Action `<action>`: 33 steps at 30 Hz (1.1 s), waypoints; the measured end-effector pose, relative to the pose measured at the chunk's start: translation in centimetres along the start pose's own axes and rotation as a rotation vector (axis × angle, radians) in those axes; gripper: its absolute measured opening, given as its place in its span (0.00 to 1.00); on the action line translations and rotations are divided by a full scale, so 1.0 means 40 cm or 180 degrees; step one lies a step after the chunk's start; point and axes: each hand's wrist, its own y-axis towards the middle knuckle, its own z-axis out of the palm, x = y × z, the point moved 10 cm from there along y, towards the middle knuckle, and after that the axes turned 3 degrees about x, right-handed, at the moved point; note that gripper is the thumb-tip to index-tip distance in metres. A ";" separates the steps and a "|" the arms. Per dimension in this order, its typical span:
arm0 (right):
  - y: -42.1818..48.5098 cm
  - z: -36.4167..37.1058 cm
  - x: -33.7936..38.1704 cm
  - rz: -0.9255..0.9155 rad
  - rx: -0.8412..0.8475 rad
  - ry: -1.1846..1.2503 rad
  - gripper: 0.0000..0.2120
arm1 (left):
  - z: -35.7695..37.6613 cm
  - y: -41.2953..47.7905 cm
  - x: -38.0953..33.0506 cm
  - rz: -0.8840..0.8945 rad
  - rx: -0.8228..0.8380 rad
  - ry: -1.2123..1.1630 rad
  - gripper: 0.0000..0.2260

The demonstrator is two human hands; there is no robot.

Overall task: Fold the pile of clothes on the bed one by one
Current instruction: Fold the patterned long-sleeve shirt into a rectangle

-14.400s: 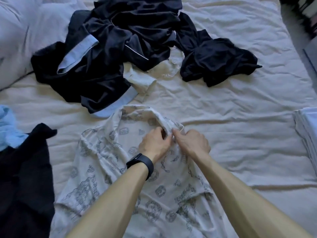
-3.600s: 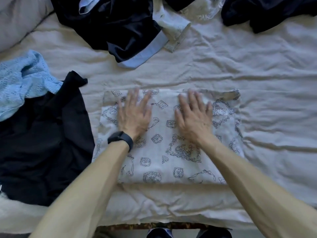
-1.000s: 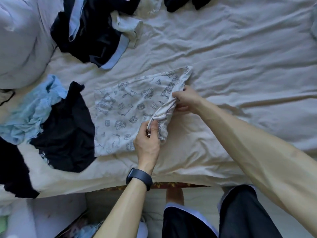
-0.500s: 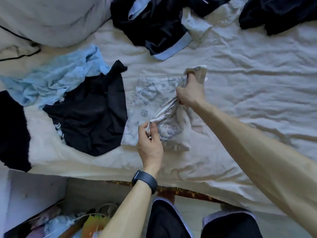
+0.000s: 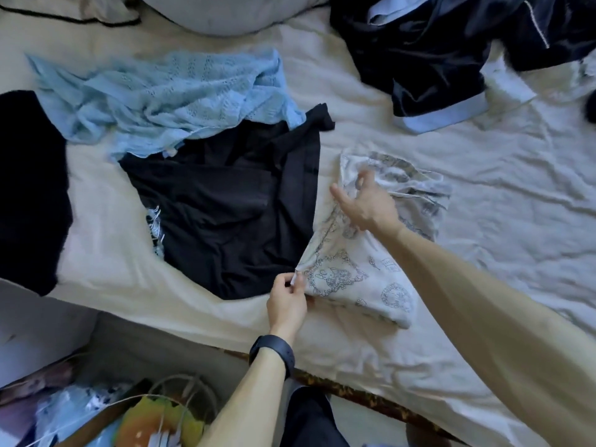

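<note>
A white garment with grey printed figures (image 5: 371, 279) lies partly folded on the cream bed sheet (image 5: 522, 204) near the front edge. My left hand (image 5: 287, 300) pinches its near left corner. My right hand (image 5: 362, 201) holds the far part of the same fold edge, thumb pointing left, and the cloth is stretched in a raised ridge between my hands. The far end of the garment is bunched and blurred. Unfolded dark navy clothes with light blue cuffs (image 5: 435, 66) are heaped at the back right.
A black garment (image 5: 225, 204) lies flat just left of the white one, with a light blue knit (image 5: 161, 95) overlapping its far edge. Another black piece (image 5: 29, 188) lies at the far left, a grey pillow (image 5: 225, 11) at the back. Floor clutter (image 5: 145, 417) sits below the bed edge.
Both hands have lifted the white garment's right edge and carried it leftward, towards the black garment. My view has swung left, showing more of the blue knit.
</note>
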 end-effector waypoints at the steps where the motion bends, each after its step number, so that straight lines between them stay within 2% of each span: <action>1: -0.001 -0.006 0.003 0.0018 0.0007 0.0007 0.41 | -0.001 0.005 -0.002 0.0004 0.0053 0.0040 0.10; 5: -0.057 -0.046 -0.042 0.0245 -0.0215 0.0736 0.33 | -0.006 0.024 -0.012 0.0058 0.0205 0.0387 0.09; 7: -0.135 -0.074 -0.120 0.0441 -0.0702 0.0950 0.28 | -0.014 0.026 -0.026 0.0159 0.0147 0.0617 0.07; 9: -0.240 -0.088 -0.228 0.0704 -0.1245 0.0848 0.25 | -0.021 0.021 -0.054 0.0286 0.0040 0.0573 0.06; 11: -0.346 -0.064 -0.338 0.1092 -0.1367 0.0831 0.29 | -0.011 0.019 -0.071 0.0294 0.0086 0.0557 0.10; 13: -0.428 0.024 -0.430 0.1384 -0.0894 0.1534 0.38 | 0.011 0.024 -0.078 0.0281 0.0269 0.0784 0.17; 15: -0.476 0.107 -0.461 0.1221 -0.0467 0.1981 0.44 | 0.032 0.037 -0.070 0.0114 0.0505 0.0831 0.21; 16: -0.491 0.132 -0.467 0.1077 -0.0353 0.1840 0.44 | 0.040 0.045 -0.062 -0.0013 0.0603 0.0768 0.21; 18: -0.503 0.153 -0.477 0.0861 -0.0430 0.1567 0.34 | 0.051 0.053 -0.063 -0.0094 0.0766 0.0616 0.16; 20: -0.507 0.126 -0.486 0.0889 -0.0800 0.1340 0.22 | 0.064 0.059 -0.070 0.0002 0.0912 0.0495 0.13; 23: -0.501 0.104 -0.485 0.0742 -0.0915 0.1153 0.16 | 0.065 0.056 -0.061 -0.0018 0.0862 0.0303 0.18; 25: -0.525 0.089 -0.485 0.0484 -0.1031 0.1197 0.17 | 0.062 0.032 -0.045 -0.0088 0.0756 0.0101 0.22; 29: -0.633 0.071 -0.511 0.0071 -0.1305 0.0890 0.19 | 0.044 -0.085 -0.013 0.0204 0.0424 0.0356 0.13; 31: -0.697 0.107 -0.543 0.0062 -0.1185 0.0799 0.21 | 0.053 -0.147 0.047 0.0113 0.0445 0.0320 0.12; 33: -0.753 0.164 -0.585 0.0111 -0.0936 0.0773 0.23 | 0.057 -0.197 0.106 0.0082 0.0404 0.0643 0.15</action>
